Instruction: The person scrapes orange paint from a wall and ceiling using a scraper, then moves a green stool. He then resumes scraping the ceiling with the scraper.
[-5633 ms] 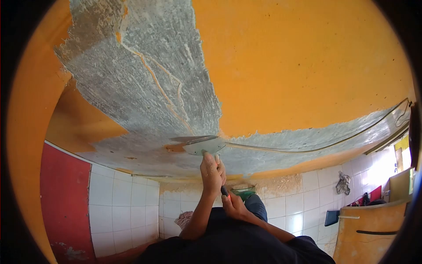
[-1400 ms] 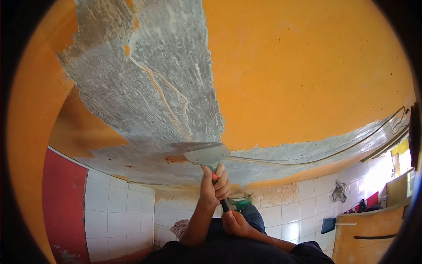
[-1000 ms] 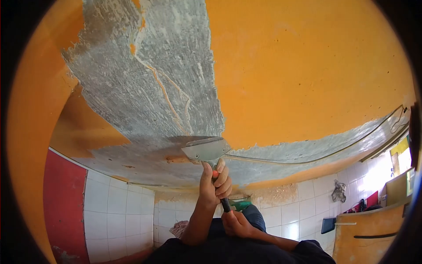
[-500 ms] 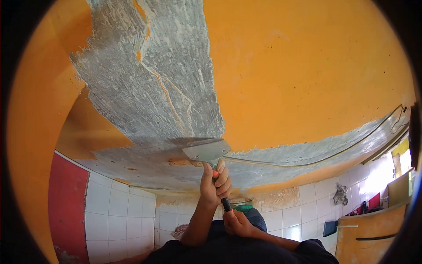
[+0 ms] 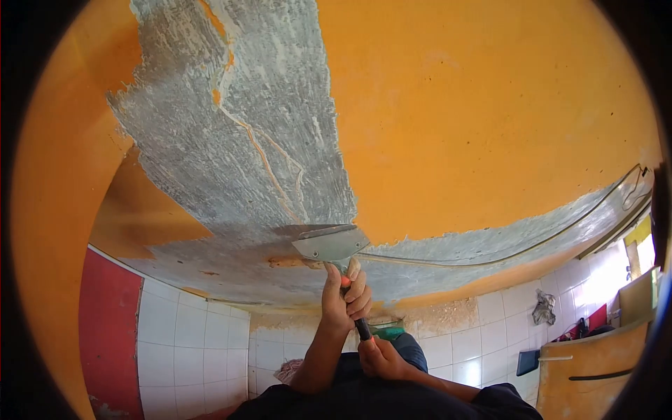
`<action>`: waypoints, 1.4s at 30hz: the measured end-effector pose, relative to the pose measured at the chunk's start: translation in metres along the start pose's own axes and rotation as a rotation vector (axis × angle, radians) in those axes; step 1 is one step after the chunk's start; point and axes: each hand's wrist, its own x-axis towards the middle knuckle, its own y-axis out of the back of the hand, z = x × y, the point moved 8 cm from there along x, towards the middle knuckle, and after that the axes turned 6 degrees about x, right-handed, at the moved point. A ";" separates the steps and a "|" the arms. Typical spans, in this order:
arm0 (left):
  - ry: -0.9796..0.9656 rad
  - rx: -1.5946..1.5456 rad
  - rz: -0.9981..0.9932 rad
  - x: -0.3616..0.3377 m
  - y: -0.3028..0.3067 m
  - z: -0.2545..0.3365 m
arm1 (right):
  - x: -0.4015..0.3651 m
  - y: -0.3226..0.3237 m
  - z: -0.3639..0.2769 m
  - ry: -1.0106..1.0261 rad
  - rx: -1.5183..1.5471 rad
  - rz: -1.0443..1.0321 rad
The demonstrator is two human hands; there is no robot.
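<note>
A wide-bladed scraper (image 5: 330, 243) rests with its blade at or very close to the wall, at the lower end of a bare grey strip (image 5: 273, 84). My left hand (image 5: 346, 299) is closed around the upper part of its handle, just below the blade. Lower down, my right hand (image 5: 381, 358) grips the black end of the handle (image 5: 362, 328). Orange paint (image 5: 476, 119) borders the strip on the right, with a ragged edge. A thin branching crack (image 5: 259, 150) runs down through the grey surface. What the blade's edge touches is partly hidden by its shadow.
A cable (image 5: 455, 265) runs along the wall to the right. White tiles (image 5: 178, 336) and a red panel (image 5: 112, 308) stand lower left. At right are an orange cabinet-like surface (image 5: 595, 392) and a crumpled grey item (image 5: 544, 308). Something green (image 5: 388, 332) lies below.
The view has shifted slightly. The scraper and both hands sit a little lower and further right in the picture, with the same grip on the handle.
</note>
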 end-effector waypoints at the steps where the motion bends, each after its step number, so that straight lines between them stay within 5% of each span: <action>1: 0.008 0.027 0.013 -0.001 0.000 -0.001 | 0.000 -0.001 -0.001 0.002 0.000 -0.002; 31: 0.049 0.122 0.138 -0.004 0.010 -0.004 | 0.003 0.002 0.010 -0.078 0.086 -0.037; 42: 0.036 0.005 0.024 0.000 -0.016 0.003 | -0.010 -0.022 -0.029 0.003 -0.086 -0.192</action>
